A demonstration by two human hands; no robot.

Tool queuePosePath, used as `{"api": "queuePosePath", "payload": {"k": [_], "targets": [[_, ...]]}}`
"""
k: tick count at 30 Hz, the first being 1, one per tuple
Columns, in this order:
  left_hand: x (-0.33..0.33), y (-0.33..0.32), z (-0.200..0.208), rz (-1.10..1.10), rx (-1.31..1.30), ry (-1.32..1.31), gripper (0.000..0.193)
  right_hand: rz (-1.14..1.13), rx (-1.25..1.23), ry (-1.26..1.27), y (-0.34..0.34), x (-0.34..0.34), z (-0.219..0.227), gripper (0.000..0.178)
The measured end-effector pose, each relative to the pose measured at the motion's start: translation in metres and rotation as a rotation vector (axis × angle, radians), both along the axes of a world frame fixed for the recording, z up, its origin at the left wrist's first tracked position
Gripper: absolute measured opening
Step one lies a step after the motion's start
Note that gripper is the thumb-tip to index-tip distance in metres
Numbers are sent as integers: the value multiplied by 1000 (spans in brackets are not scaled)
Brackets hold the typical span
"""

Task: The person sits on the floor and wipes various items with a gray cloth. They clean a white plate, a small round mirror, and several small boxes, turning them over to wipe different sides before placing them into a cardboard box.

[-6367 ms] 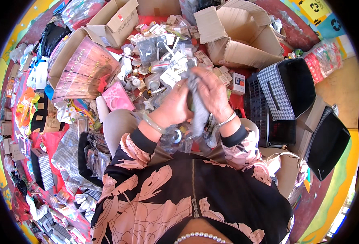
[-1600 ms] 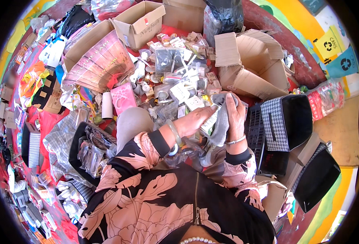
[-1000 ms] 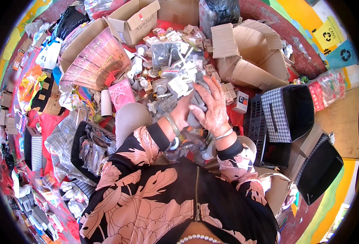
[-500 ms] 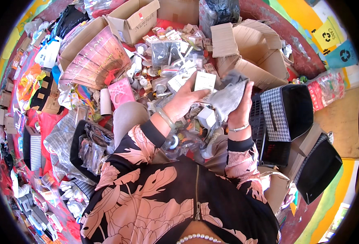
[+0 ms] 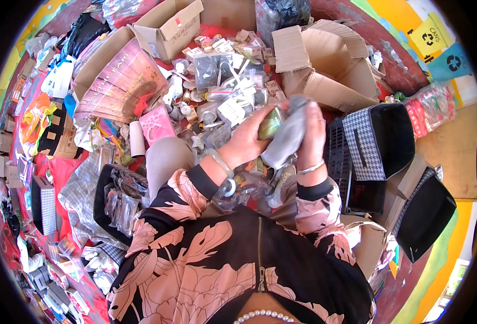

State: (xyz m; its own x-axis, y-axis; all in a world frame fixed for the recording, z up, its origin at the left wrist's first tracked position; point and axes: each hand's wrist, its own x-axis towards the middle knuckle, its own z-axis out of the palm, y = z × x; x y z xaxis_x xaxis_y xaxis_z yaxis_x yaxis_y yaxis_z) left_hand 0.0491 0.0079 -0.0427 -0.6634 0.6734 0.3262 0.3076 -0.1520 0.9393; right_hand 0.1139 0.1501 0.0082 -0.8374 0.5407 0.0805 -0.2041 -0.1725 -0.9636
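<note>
A small box [image 5: 270, 123] with a greenish side showing is gripped by my left hand [image 5: 246, 139], thumb and fingers closed around it. My right hand [image 5: 311, 135] presses a grey cloth [image 5: 287, 137] against the box's right side, its fingers wrapped along the cloth. Part of the box is covered by the cloth. Both hands are over a mixed heap of small boxes, plastic bags and loose items [image 5: 230, 110] in front of my lap. A pink patterned box [image 5: 157, 124] and a white cardboard tube [image 5: 137, 139] lie left of the heap.
Open cardboard boxes [image 5: 330, 59] stand at the far side, with a pink-printed one [image 5: 122, 83] at left. Houndstooth-patterned bins [image 5: 360, 147] and a dark crate are at right. A black bin [image 5: 102, 202] with plastic packets sits by my left knee.
The box has turned from its white printed face to a greenish side. The cloth has moved left and closer around it, and my right hand has moved left too.
</note>
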Motion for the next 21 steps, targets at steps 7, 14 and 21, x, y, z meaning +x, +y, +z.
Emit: {"api": "queuePosePath", "payload": {"k": [7, 14, 21], "targets": [[-6, -3, 18, 262, -18, 382, 70, 156, -537, 154, 12, 10, 20, 58], [-6, 3, -1, 160, -84, 528, 63, 39, 168, -211, -1, -6, -45, 35], [-7, 6, 20, 270, -5, 469, 80, 103, -593, 7, 21, -5, -59, 30]]}}
